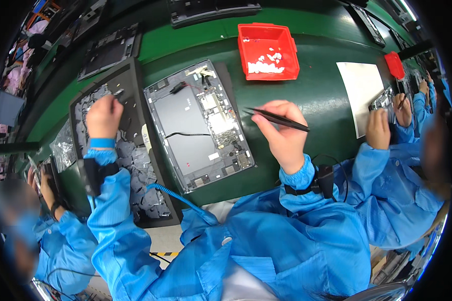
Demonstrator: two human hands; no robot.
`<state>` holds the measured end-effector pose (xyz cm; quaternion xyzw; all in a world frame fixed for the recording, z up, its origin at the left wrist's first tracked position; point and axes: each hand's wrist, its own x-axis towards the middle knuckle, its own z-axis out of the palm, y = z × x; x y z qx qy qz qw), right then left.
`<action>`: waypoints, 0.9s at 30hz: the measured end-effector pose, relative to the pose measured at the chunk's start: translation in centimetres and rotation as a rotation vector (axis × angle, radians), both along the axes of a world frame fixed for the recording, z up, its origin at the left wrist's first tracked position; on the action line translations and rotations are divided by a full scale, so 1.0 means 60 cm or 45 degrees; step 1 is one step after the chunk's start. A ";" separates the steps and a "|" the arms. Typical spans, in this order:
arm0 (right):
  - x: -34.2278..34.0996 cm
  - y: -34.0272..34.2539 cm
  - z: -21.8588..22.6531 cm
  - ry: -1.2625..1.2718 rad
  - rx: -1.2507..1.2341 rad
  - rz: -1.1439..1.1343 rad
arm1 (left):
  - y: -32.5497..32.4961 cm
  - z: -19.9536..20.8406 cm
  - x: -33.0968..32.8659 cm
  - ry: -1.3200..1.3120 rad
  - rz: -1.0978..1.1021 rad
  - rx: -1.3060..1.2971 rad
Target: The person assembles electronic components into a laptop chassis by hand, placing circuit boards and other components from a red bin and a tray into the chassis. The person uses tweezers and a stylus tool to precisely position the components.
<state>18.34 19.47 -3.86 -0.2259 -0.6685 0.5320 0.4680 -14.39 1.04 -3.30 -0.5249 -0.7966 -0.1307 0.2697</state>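
At the left, a black tray (160, 222) filled with loose grey parts (141, 168) is placed on the green surface (319, 75). The left hand (104, 116) is held over the tray's upper part, its fingers curled narrow; whether a part is gripped cannot be told. A blue wrist strap (102, 143) is worn on that arm.

To the right of the tray, the opened tablet-type device (183, 143) is laid flat, its circuit board (221, 123) exposed and a black cable (188, 134) lying across its inner face. Beyond it, small white pieces (266, 67) are contained in a red bin (266, 39).

Black tweezers (281, 120) are gripped by the right hand (286, 140), tips directed toward the device's right edge. The step in hand is judged to be small-part handling; for the next move, accurate tip placement is required, without board contact.
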 end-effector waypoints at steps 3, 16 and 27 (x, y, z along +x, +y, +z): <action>-0.049 0.018 -0.018 -0.002 0.123 0.007 | 0.005 0.029 0.035 -0.657 0.137 0.595; -0.098 0.031 -0.057 -0.170 0.486 0.085 | 0.191 0.023 0.202 -2.514 -0.303 0.768; -0.096 0.015 -0.061 0.154 -0.677 0.124 | 0.199 -0.017 0.209 -2.438 -0.298 0.732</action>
